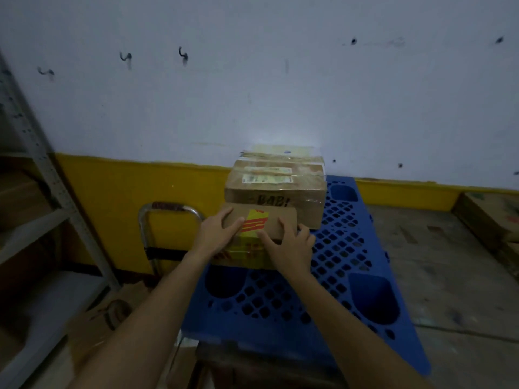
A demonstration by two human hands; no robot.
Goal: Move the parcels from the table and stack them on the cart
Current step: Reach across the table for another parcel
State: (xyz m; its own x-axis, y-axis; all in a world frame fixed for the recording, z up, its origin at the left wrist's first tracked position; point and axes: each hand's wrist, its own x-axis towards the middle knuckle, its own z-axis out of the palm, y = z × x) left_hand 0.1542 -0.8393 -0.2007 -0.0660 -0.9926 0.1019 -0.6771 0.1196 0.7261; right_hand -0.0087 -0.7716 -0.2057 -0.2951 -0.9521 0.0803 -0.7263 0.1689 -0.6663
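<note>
A flat brown parcel (269,220) with a red and yellow label lies on top of another yellow-labelled parcel (247,251) at the near left of the blue perforated cart deck (337,276). My left hand (217,234) grips the top parcel's left end. My right hand (289,247) grips its right end, fingers over the top face. Behind them stands a taller stack of taped brown parcels (276,186) against the wall, the front one marked with black writing.
The cart's metal handle (168,211) rises at the left of the deck. A grey metal shelf rack (36,192) fills the left side. Flattened cardboard (98,318) lies on the floor below it. More cardboard boxes (488,217) lie at the far right on the concrete floor.
</note>
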